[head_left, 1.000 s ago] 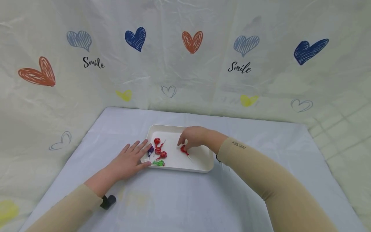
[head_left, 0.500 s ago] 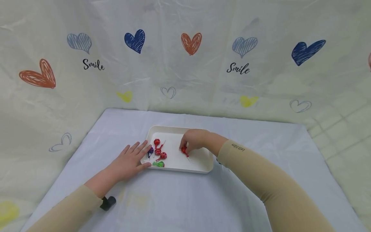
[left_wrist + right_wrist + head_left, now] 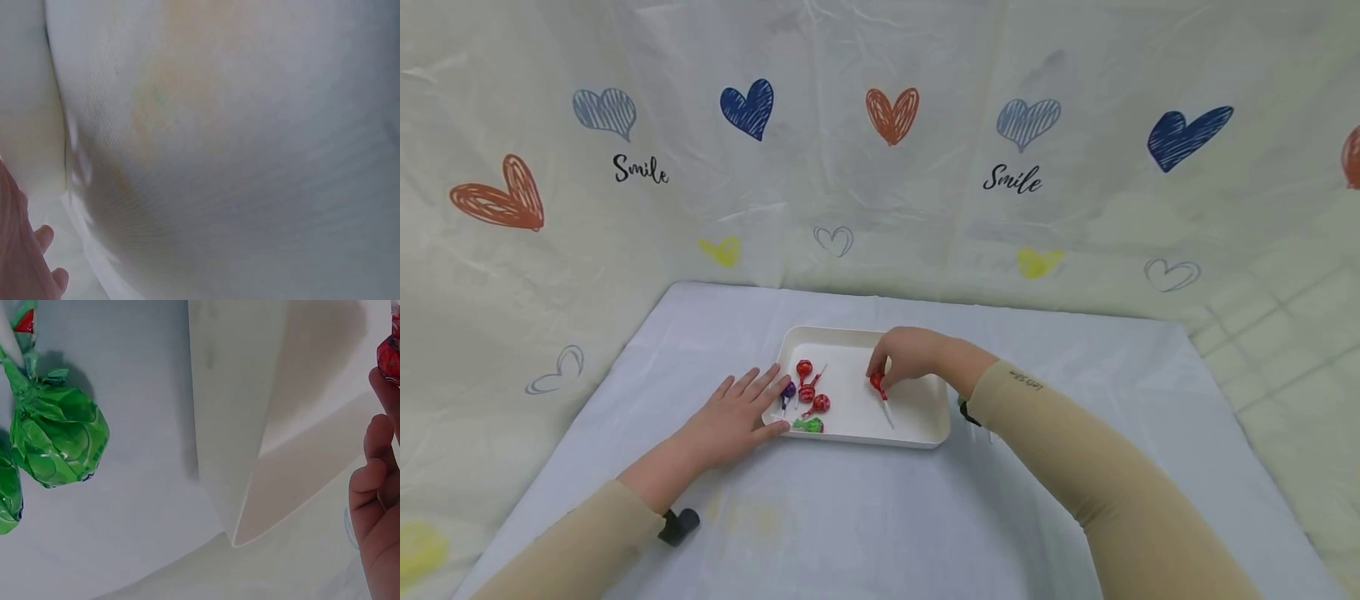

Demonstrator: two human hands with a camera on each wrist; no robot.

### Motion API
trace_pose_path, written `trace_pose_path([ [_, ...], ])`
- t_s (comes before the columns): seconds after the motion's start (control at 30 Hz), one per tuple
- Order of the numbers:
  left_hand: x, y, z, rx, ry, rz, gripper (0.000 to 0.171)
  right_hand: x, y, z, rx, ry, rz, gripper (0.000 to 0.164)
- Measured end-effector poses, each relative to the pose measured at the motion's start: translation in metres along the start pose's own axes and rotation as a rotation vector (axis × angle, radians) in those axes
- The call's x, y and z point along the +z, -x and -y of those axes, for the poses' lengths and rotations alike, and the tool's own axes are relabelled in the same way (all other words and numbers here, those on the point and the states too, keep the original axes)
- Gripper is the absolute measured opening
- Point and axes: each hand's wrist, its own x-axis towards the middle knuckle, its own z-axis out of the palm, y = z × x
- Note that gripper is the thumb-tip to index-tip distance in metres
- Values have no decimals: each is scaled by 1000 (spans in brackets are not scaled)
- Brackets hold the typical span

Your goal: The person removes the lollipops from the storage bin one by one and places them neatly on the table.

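Note:
In the head view, my right hand [image 3: 908, 354] reaches over a white tray [image 3: 850, 435] and pinches a red-wrapped lollipop [image 3: 877, 381] by its candy end, the white stick pointing down and toward me. The right wrist view shows the red wrapper [image 3: 389, 359] at the fingertips. My left hand [image 3: 735, 417] lies with spread, straight fingers at the tray's left rim, its thumb by the near left corner. Beside its fingertips, inside the tray, are a purple lollipop [image 3: 787, 390], several red lollipops [image 3: 822, 403] and a green one [image 3: 809, 425].
Outside the tray on its right, green-wrapped lollipops [image 3: 61, 434] lie on the white table cover [image 3: 850, 517]; in the head view my right sleeve [image 3: 1060, 442] mostly hides them. A pale curtain [image 3: 880, 192] printed with hearts hangs behind the table.
My right fingers have come down around the red lollipop and now pinch it, and its stick has swung to a steeper angle. My left hand stays where it was.

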Motion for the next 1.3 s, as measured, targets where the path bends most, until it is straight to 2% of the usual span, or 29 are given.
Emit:
trace_pose_path([
  [0.37,4,-2,3,-19,-8,15,88,-16,20,-12,-26,-28,-67,27],
  [0.5,7,-3,4,-14,-15,6,88,-22,35,-20,-24,-48,-110,28],
  [0.73,2,0,1,-7,5,3,89,-28,68,-40,22,-98,-185,32],
  [1.0,5,-1,2,-13,4,6,90,-14,109,-70,91,-109,-233,33],
  [1.3,6,-2,3,-20,0,15,91,5,158,-103,180,-139,-248,34],
])
